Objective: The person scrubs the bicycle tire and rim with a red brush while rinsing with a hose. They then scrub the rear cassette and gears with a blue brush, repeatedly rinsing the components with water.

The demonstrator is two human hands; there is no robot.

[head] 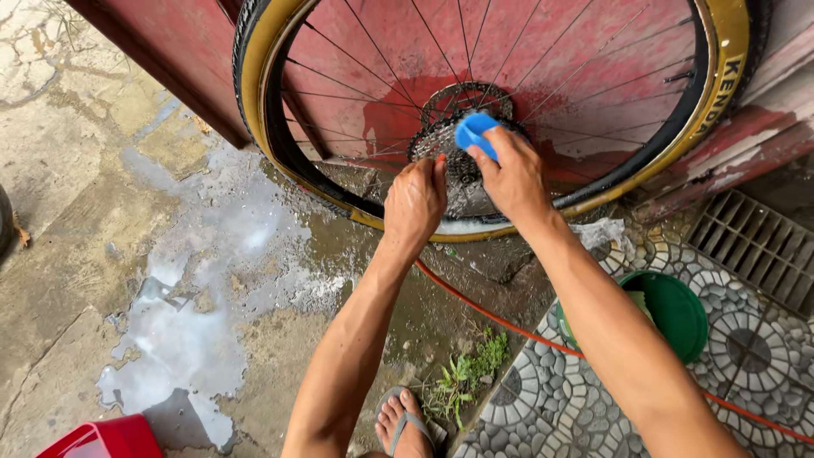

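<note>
the right hand (511, 174) pinches a small blue brush (475, 132) between its fingers and presses it against the cog cluster (445, 140) at the hub of a bicycle wheel (280, 127). the left hand (414, 202) sits just beside it, fingers curled together and touching the lower cogs. the wheel stands upright, leaning on a red wall (356, 76), its tan-sided tyre resting on wet concrete floor (212, 254) with soapy foam pooled to the left. an orange hose (500, 318) runs under the forearms. a green bucket (678, 314) stands on patterned paving to the right, near a drain grate (759, 246). a sandalled foot (405, 420) shows below, and a red tub (102, 439) at the lower left corner.
</note>
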